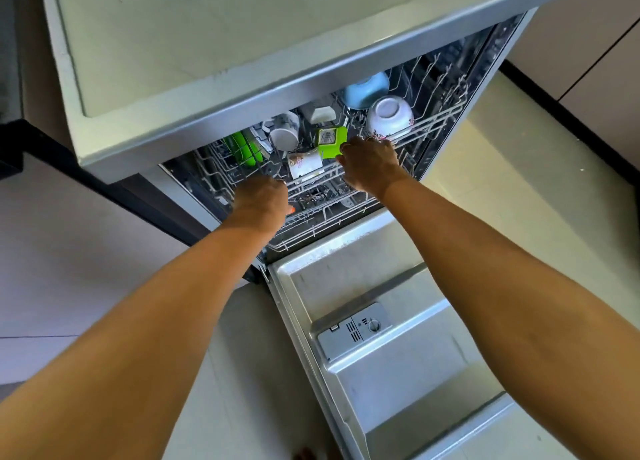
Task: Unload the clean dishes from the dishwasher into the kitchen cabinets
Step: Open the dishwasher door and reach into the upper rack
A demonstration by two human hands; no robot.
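The dishwasher stands open with its door (pixel 398 338) folded down toward me. The upper wire rack (pixel 433 120) holds a blue bowl (pixel 367 89), a white bowl (pixel 389 115) upside down, a white mug (pixel 284 132), a green square cup (pixel 331 142), a green item (pixel 242 148) at the left and a small white patterned cup (pixel 304 164). My left hand (pixel 261 200) is closed on the rack's front wire at the left. My right hand (pixel 369 165) grips the rack's front edge beside the green square cup. The lower rack (pixel 311 224) shows beneath.
A pale countertop (pixel 207 44) overhangs the dishwasher. A dark cabinet front (pixel 104 182) runs along the left. Pale cabinet doors (pixel 588 61) with a dark plinth stand at the right. The floor is light tile. A detergent compartment (pixel 353 331) sits in the door.
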